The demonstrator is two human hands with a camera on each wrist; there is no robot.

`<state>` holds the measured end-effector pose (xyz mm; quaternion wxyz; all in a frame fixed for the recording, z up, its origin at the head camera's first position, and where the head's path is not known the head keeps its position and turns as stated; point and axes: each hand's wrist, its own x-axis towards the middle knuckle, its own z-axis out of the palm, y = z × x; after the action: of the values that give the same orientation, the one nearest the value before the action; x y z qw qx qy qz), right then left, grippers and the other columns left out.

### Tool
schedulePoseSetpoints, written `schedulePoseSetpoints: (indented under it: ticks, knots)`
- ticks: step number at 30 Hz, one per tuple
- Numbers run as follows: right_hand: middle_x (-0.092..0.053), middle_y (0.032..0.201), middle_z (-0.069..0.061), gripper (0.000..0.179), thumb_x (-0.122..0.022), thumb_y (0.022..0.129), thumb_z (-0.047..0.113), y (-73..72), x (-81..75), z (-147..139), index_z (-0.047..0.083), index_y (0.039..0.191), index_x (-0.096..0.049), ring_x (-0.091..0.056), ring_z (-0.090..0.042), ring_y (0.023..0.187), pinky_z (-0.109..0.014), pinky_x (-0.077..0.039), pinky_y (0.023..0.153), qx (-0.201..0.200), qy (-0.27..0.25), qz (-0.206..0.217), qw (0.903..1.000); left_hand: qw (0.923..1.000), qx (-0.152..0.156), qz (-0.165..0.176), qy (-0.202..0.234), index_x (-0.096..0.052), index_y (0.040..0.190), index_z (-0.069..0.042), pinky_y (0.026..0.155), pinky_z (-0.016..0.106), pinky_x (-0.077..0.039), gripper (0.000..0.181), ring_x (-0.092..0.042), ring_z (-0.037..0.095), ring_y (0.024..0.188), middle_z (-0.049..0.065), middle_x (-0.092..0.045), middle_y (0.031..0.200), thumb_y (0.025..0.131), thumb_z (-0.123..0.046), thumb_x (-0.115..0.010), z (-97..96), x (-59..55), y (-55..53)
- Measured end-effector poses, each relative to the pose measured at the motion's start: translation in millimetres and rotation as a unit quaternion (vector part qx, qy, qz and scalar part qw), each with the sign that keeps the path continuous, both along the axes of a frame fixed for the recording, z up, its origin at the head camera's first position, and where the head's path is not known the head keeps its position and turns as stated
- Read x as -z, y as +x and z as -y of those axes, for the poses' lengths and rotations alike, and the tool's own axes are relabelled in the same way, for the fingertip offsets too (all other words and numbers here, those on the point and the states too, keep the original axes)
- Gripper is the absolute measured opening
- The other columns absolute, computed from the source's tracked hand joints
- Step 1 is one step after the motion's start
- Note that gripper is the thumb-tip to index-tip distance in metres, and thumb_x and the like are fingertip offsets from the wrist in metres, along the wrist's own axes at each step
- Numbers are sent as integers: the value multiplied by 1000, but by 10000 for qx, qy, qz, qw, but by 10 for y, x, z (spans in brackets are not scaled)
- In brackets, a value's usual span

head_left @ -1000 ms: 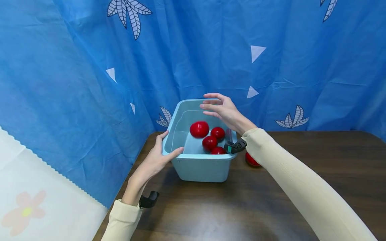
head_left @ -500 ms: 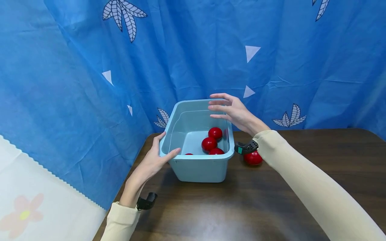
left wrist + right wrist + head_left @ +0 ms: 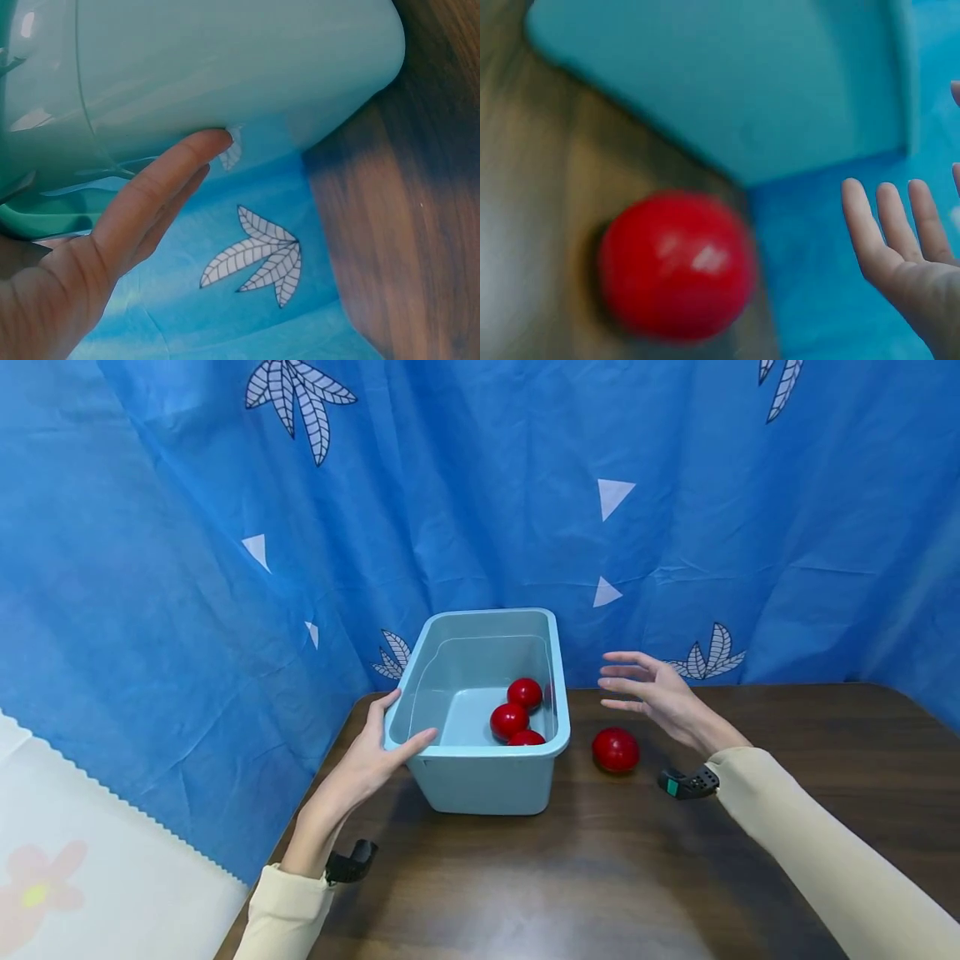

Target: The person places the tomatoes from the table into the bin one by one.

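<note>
The left hand [image 3: 367, 760] has its grip on the near left corner of the light blue tub [image 3: 487, 777], thumb hooked over the rim and fingers flat against the outer wall, as the left wrist view shows; the right hand [image 3: 660, 697] grips nothing, its fingers spread and relaxed, hovering above the worktop [image 3: 600, 877] to the right of the tub. That tub stands near the back left corner of the dark wooden worktop, close to the blue curtain [image 3: 187, 568], and holds three red balls [image 3: 510, 720] gathered toward its right side. One more red ball [image 3: 616, 750] lies on the worktop just beside the tub's right wall, below and left of the open right hand. To take it cleanly, I judge the right hand should come down over the top and cup it from both sides, since a round ball rolls away from a sideways nudge, while the left hand keeps the tub steady
</note>
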<state>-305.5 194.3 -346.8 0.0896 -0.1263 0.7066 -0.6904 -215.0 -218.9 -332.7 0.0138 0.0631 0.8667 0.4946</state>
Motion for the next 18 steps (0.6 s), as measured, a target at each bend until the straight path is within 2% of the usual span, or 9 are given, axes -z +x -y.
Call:
schedulePoseSetpoints:
  ticks: [3, 8, 12, 15, 18]
  knots:
    - [-36, 159, -25, 68, -68, 103, 23, 24, 226, -75, 5, 159, -35, -61, -18, 122, -31, -56, 100, 45, 495, 51, 9988, 10000, -7, 36, 14, -2, 167, -20, 108, 62, -47, 101, -37, 44, 145, 18, -24, 165, 98, -46, -71, 23, 30, 4]
    - [-34, 161, -27, 75, -69, 102, 27, 60, 507, -133, 3, 161, -30, -48, -39, 138, -53, -40, 118, 91, 913, 140, 9957, 10000, 47, 43, 60, -4, 167, -20, 109, 62, -46, 99, -36, 44, 145, 18, -24, 165, 98, -45, -70, 35, 66, -13]
    - [-33, 161, -27, 79, -72, 98, 24, 91, 669, -123, 3, 161, -30, -36, -47, 144, -66, -34, 117, -36, 1048, 176, 9943, 10000, 33, 47, -7, -3, 167, -19, 109, 62, -46, 99, -37, 44, 145, 18, -24, 165, 99, -45, -70, 41, 77, -20]
    - [-33, 161, -27, 79, -75, 96, 22, 106, 740, -108, 3, 160, -32, -31, -49, 144, -69, -34, 115, -67, 1206, 58, 9927, 10000, 29, -14, -51, -3, 167, -19, 108, 62, -47, 99, -38, 44, 144, 18, -25, 164, 99, -45, -69, 41, 69, -44]
    - [-34, 160, -27, 78, -77, 94, 20, 96, 792, -98, 3, 158, -35, -30, -49, 144, -67, -38, 113, -68, 1314, 0, 9913, 9999, 42, -81, -52, -4, 167, -19, 106, 62, -48, 98, -39, 44, 143, 18, -26, 164, 99, -45, -69, 39, 53, -71]
